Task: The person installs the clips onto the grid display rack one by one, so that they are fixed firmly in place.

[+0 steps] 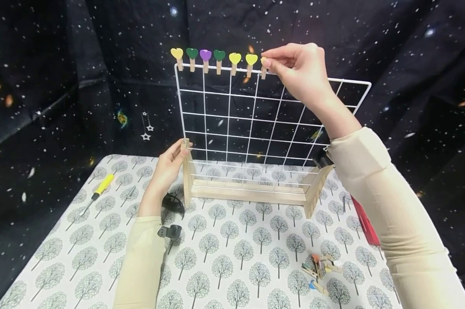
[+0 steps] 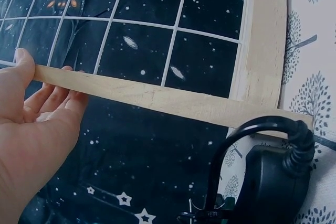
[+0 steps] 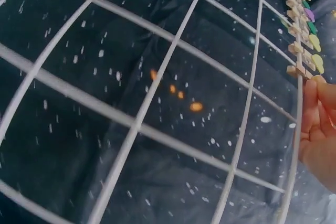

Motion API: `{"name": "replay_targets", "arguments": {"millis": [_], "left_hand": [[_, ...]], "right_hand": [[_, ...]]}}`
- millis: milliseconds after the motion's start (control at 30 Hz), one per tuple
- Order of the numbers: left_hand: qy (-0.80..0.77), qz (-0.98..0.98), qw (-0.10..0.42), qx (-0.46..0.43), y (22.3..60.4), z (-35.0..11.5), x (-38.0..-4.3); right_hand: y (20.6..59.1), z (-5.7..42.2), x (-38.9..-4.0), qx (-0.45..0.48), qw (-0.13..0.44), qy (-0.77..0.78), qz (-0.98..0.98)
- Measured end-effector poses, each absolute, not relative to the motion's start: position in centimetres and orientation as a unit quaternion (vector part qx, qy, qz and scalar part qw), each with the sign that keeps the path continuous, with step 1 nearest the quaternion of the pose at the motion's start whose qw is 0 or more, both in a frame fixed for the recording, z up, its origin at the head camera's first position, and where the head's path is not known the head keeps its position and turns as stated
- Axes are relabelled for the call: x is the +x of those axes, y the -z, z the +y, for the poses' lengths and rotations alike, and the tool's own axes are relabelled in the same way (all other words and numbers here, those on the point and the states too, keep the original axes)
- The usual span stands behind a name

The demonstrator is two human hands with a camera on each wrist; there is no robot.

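Note:
A white wire grid (image 1: 232, 115) stands in a wooden stand (image 1: 247, 195). Along its top wire sits a row of small wooden clothespins with heart tops, among them a purple one (image 1: 205, 55) and a green one (image 1: 219, 55). At the right end of that row, my right hand (image 1: 303, 73) pinches a clothespin (image 1: 263, 72) between thumb and index finger, its wooden legs at the top wire. My left hand (image 1: 166, 169) grips the stand's left upright (image 2: 131, 90), thumb on one side and fingers behind it.
Several loose clothespins (image 1: 319, 270) lie in a pile at the front right. A yellow-handled screwdriver (image 1: 102, 186) lies on the left of the patterned tablecloth (image 1: 232, 257). A red object (image 1: 365, 223) is partly hidden by my right sleeve. A dark starry backdrop (image 1: 101, 86) hangs behind.

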State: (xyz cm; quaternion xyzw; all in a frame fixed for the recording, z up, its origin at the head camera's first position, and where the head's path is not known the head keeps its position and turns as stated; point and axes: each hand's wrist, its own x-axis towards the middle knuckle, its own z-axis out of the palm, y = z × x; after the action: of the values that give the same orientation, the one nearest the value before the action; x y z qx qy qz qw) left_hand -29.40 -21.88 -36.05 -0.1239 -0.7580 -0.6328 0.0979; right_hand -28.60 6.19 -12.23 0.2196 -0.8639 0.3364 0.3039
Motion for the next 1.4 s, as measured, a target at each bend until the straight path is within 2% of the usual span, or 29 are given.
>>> {"name": "replay_targets", "arguments": {"millis": [200,400,533,667,900,1067,1233,1400], "left_hand": [[0.634,-0.758,0.097,-0.122,36.1,-21.8,-29.4],[0.631,-0.76,0.099,-0.118,36.1,-21.8,-29.4],[0.634,-0.757,0.097,-0.123,35.8,-21.6,-29.2],[0.645,-0.748,0.093,-0.124,35.0,-21.3,-28.5],[0.652,-0.742,0.096,-0.123,34.1,-21.0,-27.7],[0.656,-0.739,0.094,-0.119,34.3,-20.9,-27.9],[0.654,-0.741,0.094,-0.121,35.5,-21.2,-29.0],[0.645,-0.748,0.1,-0.12,36.1,-21.5,-29.5]], "right_hand": [[12.5,6.5,-28.6,0.238,0.32,-0.296,-0.868],[13.3,6.9,-28.5,0.28,0.343,-0.329,-0.834],[14.1,7.6,-27.2,0.328,0.393,-0.354,-0.782],[15.4,8.3,-25.5,0.362,0.408,-0.366,-0.754],[20.2,10.8,-23.9,0.4,0.36,-0.379,-0.753],[28.6,13.5,-23.5,0.42,0.315,-0.356,-0.773],[37.2,17.3,-21.5,0.365,0.229,-0.324,-0.842],[41.2,21.0,-18.6,0.333,0.144,-0.294,-0.884]]}}
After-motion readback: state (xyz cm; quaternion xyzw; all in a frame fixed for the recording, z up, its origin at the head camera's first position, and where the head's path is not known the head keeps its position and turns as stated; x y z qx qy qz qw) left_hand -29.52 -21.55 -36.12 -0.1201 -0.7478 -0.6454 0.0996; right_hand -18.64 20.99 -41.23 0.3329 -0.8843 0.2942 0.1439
